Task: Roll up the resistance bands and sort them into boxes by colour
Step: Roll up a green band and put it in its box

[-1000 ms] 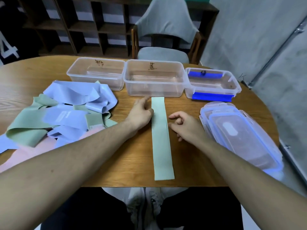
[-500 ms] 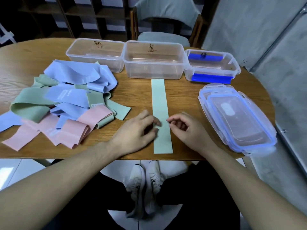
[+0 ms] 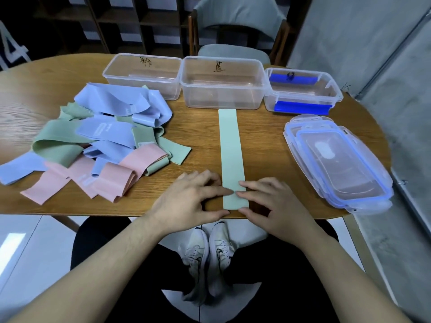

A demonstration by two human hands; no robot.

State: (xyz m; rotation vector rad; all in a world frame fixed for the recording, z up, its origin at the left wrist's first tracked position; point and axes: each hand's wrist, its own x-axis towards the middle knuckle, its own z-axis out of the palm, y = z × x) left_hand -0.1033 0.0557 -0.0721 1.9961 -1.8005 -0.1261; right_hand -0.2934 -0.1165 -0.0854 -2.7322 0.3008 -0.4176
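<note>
A pale green resistance band lies flat and straight on the wooden table, running from the middle box to the near edge. My left hand and my right hand meet at its near end. Their fingertips press on top of the band and both thumbs touch its end corners at the table edge. A loose pile of blue, green and pink bands covers the left of the table. Three clear boxes stand in a row at the back: left box, middle box, right box with blue clips.
Stacked clear lids with blue seals lie at the right, overhanging the table edge. A grey chair stands behind the boxes, dark shelves beyond it. My legs and white shoes show below the near edge.
Both hands slid down the green band from its far half to its near end. Their fingers, curled at the band's edges half a second ago, now lie flatter on top.
</note>
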